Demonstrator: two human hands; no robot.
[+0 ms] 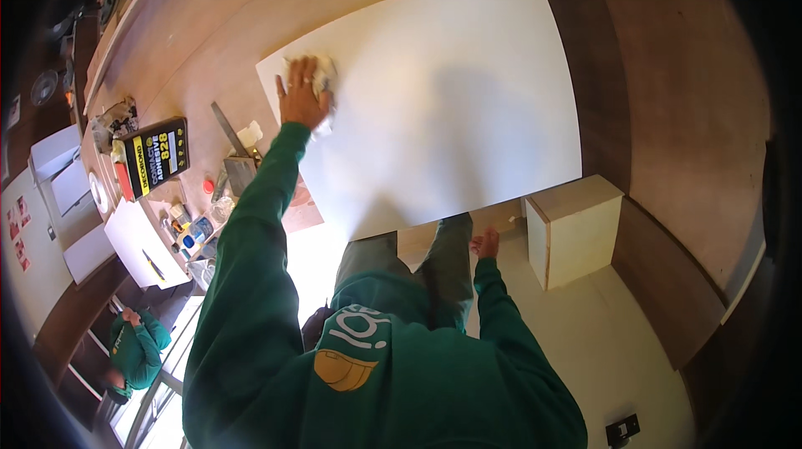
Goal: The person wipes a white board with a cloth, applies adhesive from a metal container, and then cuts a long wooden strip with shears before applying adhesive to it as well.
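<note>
A large white board (401,106) lies flat on the wooden bench in front of me. My left hand (303,98) is near its far left corner, arm stretched out, pressing a crumpled pale cloth (326,77) against the surface. The fingers are partly spread over the cloth, and the palm hides much of it. My right hand (486,243) hangs low by my right thigh, just off the board's near edge. Its fingers are curled in, and I see nothing in them. Soft shadows fall across the board.
Left of the board are a black and yellow adhesive tin (156,157), a long metal blade (227,127), a red cap (208,187) and several small bottles (194,233). A pale box-like cabinet (575,228) stands at right. Another person in green (138,349) is at lower left.
</note>
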